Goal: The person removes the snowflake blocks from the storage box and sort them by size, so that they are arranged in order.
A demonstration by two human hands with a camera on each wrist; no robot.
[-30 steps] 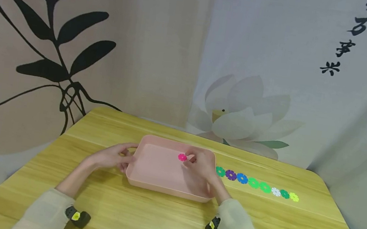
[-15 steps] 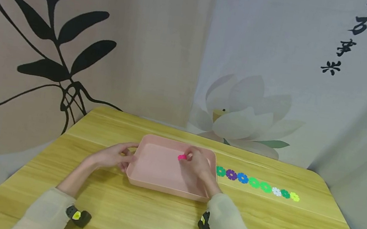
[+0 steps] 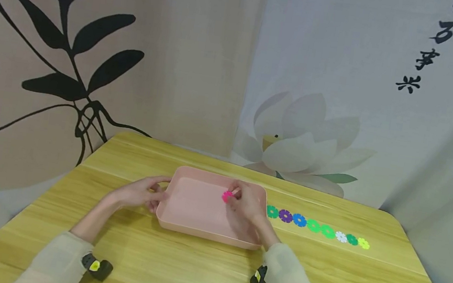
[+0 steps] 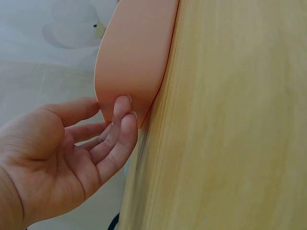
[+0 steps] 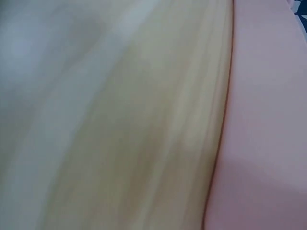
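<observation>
In the head view my right hand (image 3: 247,203) is over the right part of a shallow pink tray (image 3: 191,204). Its thumb and fingers pinch a small magenta flower-shaped plastic disc (image 3: 226,196). At the tray's left end, my left hand (image 3: 138,192) holds the rim and wall. The left wrist view shows the fingers (image 4: 125,108) of that hand curled against the tray's outer wall (image 4: 134,48). Only the table and the tray's side (image 5: 268,120) appear in the right wrist view; the right hand is out of its frame.
Right of the tray a row of several flower discs runs across the wooden table (image 3: 191,272), among them a purple disc (image 3: 285,216), a blue disc (image 3: 299,220), a white disc (image 3: 341,237) and a yellow disc (image 3: 363,243). A printed curtain (image 3: 203,61) hangs behind.
My right hand shifted slightly and turned the magenta disc between its fingers; the disc was partly covered half a second ago and shows more now. The left hand and tray stayed put.
</observation>
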